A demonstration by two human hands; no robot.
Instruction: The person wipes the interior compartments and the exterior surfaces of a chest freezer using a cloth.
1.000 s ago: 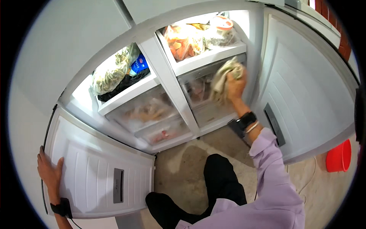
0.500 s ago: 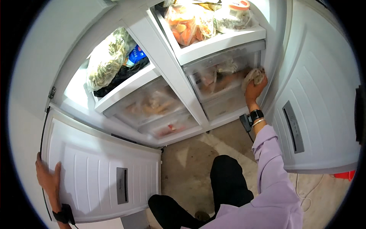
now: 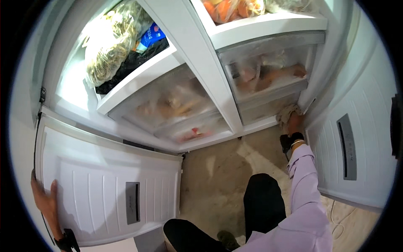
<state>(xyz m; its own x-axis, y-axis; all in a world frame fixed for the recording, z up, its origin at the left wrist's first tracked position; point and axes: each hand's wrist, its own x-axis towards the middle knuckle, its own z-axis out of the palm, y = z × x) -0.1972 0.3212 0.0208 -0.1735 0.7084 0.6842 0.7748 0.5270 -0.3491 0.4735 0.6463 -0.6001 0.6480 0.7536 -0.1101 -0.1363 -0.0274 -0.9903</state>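
A crumpled beige cloth (image 3: 286,115) is in my right hand (image 3: 296,122). The hand presses it at the lower right corner of the fridge frame, beside the bottom right drawer (image 3: 268,108). My left hand (image 3: 47,201) holds the edge of the opened left door (image 3: 100,189), its thumb on the inner face and its fingers round the outer side, partly hidden. The opened right door (image 3: 365,122) stands just right of my right hand. Above the cloth is a frosted upper drawer (image 3: 273,63) with food showing dimly through it.
On the left shelf (image 3: 138,71) lie a clear bag of dried food (image 3: 113,46), a blue packet (image 3: 150,37) and a black bag (image 3: 130,63). Orange food in bags (image 3: 231,9) sits on the right shelf. A white cord (image 3: 336,222) lies on the floor at the right.
My right hand has moved down with the cloth, from the upper right drawer's edge to the frame's lower corner. My left hand stays on the door. The view has shifted lower.
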